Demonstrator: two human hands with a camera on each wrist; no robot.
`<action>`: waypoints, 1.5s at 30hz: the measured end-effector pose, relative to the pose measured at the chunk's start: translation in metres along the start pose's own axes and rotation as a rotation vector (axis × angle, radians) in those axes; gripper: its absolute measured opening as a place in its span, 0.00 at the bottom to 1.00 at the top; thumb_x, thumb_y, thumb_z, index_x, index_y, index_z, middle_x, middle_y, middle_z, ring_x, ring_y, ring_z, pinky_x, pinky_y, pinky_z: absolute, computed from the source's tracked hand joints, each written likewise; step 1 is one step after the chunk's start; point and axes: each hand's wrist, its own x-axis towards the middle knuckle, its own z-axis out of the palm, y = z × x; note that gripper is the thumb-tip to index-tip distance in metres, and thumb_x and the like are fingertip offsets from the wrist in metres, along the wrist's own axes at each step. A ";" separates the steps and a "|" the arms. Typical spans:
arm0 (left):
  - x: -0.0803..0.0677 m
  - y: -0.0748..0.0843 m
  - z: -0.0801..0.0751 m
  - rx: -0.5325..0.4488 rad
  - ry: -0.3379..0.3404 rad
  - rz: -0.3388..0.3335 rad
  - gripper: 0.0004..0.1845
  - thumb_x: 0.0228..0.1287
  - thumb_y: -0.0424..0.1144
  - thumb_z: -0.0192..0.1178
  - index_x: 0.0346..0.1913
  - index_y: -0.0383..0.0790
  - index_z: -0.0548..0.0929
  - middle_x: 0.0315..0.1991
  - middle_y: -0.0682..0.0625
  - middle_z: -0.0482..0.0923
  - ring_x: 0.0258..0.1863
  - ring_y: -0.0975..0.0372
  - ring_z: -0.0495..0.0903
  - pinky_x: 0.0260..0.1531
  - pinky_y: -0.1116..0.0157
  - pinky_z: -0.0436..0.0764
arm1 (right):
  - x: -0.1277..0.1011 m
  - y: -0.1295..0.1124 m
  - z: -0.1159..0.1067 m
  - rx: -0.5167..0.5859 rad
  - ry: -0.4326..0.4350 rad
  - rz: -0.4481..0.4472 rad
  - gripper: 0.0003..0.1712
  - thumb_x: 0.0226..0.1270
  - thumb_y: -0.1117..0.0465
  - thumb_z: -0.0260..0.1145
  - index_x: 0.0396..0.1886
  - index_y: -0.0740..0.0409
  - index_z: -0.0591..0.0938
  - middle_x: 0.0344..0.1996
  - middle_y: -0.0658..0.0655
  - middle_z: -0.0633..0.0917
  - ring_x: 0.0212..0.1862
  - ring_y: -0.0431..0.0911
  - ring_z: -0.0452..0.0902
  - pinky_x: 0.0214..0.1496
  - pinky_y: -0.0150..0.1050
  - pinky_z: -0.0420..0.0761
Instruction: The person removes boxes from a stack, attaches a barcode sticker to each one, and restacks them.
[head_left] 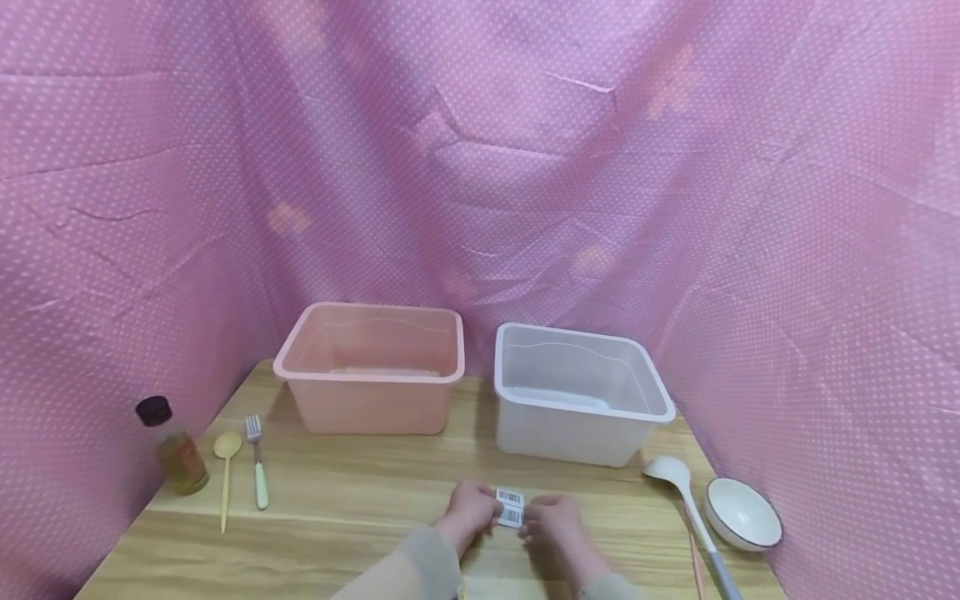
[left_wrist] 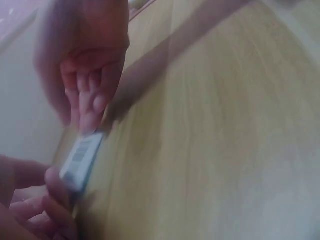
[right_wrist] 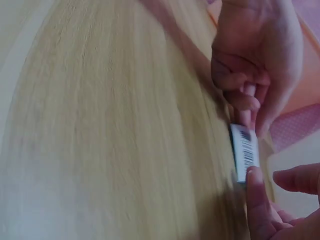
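Barcode tags (head_left: pixel 510 507), two small white ones stacked one above the other, pinched between both hands just above the wooden table (head_left: pixel 360 500). Left hand (head_left: pixel 471 508) at the tags' left edge, fingers curled in against them; right hand (head_left: pixel 551 521) at their right edge, fingertips closed on the lower tag. Seen in the left wrist view as one blurred white slip (left_wrist: pixel 81 156), barcode face up, lower end gripped by the left fingers (left_wrist: pixel 55 187), upper end met by the right hand's fingertips (left_wrist: pixel 90 112) reaching down from above. Seen in the right wrist view standing on edge (right_wrist: pixel 244 151), thumb of the right hand (right_wrist: pixel 257 200) pressed to the near end, left hand (right_wrist: pixel 255 55) gripping the far end. Whether the tags touch the tabletop, cannot tell.

Beyond the hands, well apart: pink tub (head_left: pixel 371 371) ahead of the left hand, white tub (head_left: pixel 577 396) ahead of the right hand, side by side. Far to the left of the left hand: fork (head_left: pixel 257 462), wooden spoon (head_left: pixel 225 475) just beside it, small bottle (head_left: pixel 174 447) with a dark cap further out. To the right of the right hand: white ladle (head_left: pixel 686 500) and, just beyond it, white bowl (head_left: pixel 742 514). Pink dotted cloth (head_left: pixel 525 167) all around as backdrop.
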 end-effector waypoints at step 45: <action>-0.014 -0.004 -0.034 0.027 0.067 0.110 0.16 0.42 0.25 0.68 0.40 0.30 0.82 0.31 0.47 0.80 0.32 0.57 0.76 0.34 0.61 0.76 | 0.005 -0.007 0.024 -0.519 0.289 -0.545 0.05 0.65 0.62 0.67 0.35 0.59 0.84 0.33 0.50 0.82 0.42 0.48 0.76 0.44 0.47 0.78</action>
